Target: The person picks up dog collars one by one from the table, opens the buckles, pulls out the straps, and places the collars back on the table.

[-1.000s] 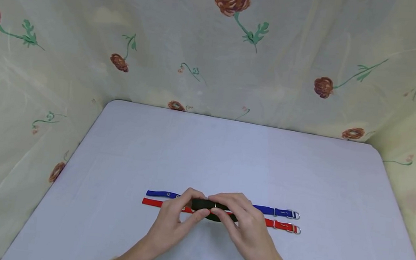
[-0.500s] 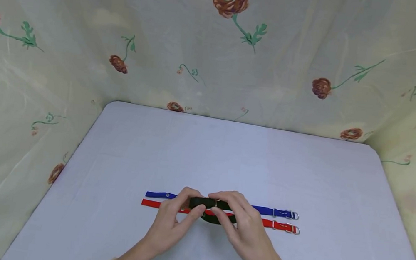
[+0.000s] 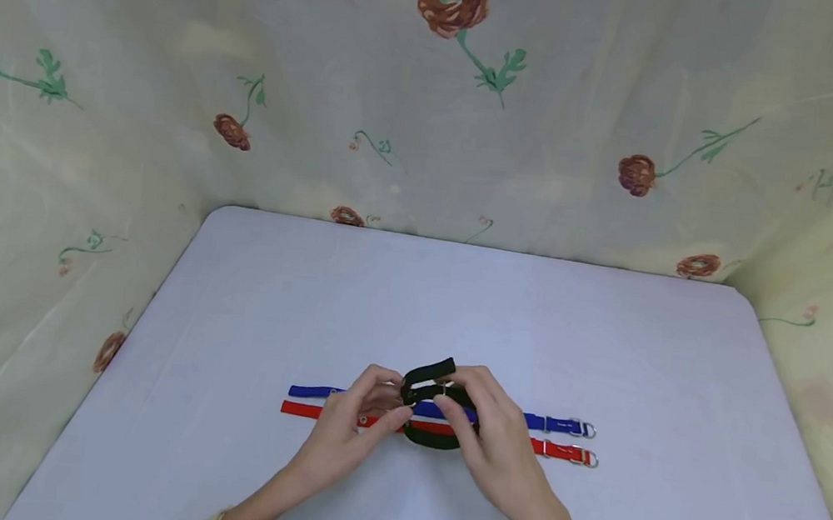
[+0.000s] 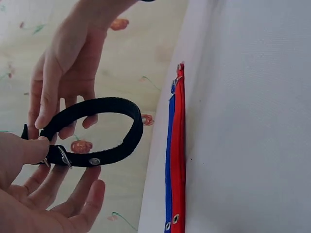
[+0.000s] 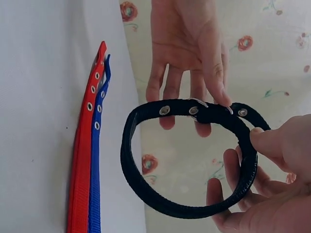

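Note:
A black collar [image 3: 433, 440], a webbing strap with metal eyelets and a buckle [image 4: 63, 156], is held up as a closed loop. My left hand [image 3: 343, 429] pinches it at the buckle, with its thumb on the strap in the left wrist view. The right hand [image 3: 493, 435] grips the band beside that spot, thumb [image 5: 265, 141] against the webbing in the right wrist view. The strap's free end [image 3: 430, 372] sticks up and curls back toward the right hand. Below the hands, a blue collar [image 3: 559, 425] and a red collar [image 3: 556, 450] lie straight, side by side.
The collars lie on a white table [image 3: 456, 314], with their metal rings at the right. A floral curtain [image 3: 549, 139] hangs behind the table and along both sides.
The black strap's free end has come up and bent back to the right, where before it lay level between the hands. Both hands stay over the collars, their fingers slightly shifted.

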Available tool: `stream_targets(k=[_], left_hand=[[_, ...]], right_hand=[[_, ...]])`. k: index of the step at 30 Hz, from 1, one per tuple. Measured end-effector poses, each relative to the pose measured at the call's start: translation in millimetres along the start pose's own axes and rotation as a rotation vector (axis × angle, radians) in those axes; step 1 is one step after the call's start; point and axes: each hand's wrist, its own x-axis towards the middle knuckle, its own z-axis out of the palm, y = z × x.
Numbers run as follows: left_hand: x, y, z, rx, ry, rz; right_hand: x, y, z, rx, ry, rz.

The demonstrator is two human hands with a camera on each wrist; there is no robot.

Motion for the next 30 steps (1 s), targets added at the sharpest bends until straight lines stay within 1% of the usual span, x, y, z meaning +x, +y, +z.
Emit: stream_targets(k=[3, 7, 10, 12, 14, 15, 18, 20, 21, 25, 27, 30], left_hand=[[2.1, -3.0, 0.7, -0.034, 0.035, -0.015], [3.0, -4.6, 0.8, -0.093, 0.074, -0.047], [2.7, -4.4, 0.6, -0.119, 0.081, -0.087], [2.0, -3.7, 0.4, -0.107, 0.081, -0.107], [0.9, -3.2, 0.4, -0.059, 0.071, -0.102], [0.3, -2.8, 0.6, -0.031, 0.063, -0.087], [-2.0, -2.0, 2.8, 0.049, 0.035, -0.007], [-3.5, -1.3, 4.6, 0.083, 0.028, 0.028], [-4.1, -0.9, 5.4, 0.096, 0.029, 0.041], [-5.2, -0.7, 8.2, 0.139, 0.055, 0.047], [-5.6, -1.3, 9.2, 0.165, 0.072, 0.061], [-6.0, -1.5, 10.4, 0.201, 0.095, 0.100]], right_hand=[[-1.0, 1.0, -1.2, 0.024, -0.024, 0.056], [-3.6, 1.1, -0.7, 0.096, -0.070, 0.141], [-4.1, 1.3, 0.2, 0.143, -0.070, 0.184], [-3.9, 1.4, 0.3, 0.131, -0.057, 0.196], [-3.6, 1.1, -0.4, 0.077, -0.046, 0.174], [-3.6, 1.0, -0.7, 0.041, -0.043, 0.157], [-6.3, 0.3, -1.1, -0.061, -0.055, 0.094], [-7.9, -0.2, -0.1, -0.104, -0.074, 0.058], [-8.6, -0.5, 0.4, -0.120, -0.085, 0.048], [-9.4, -1.5, 0.9, -0.202, -0.115, 0.004], [-9.6, -2.0, -0.4, -0.242, -0.127, -0.014], [-10.0, -2.2, -3.1, -0.259, -0.151, -0.018]])
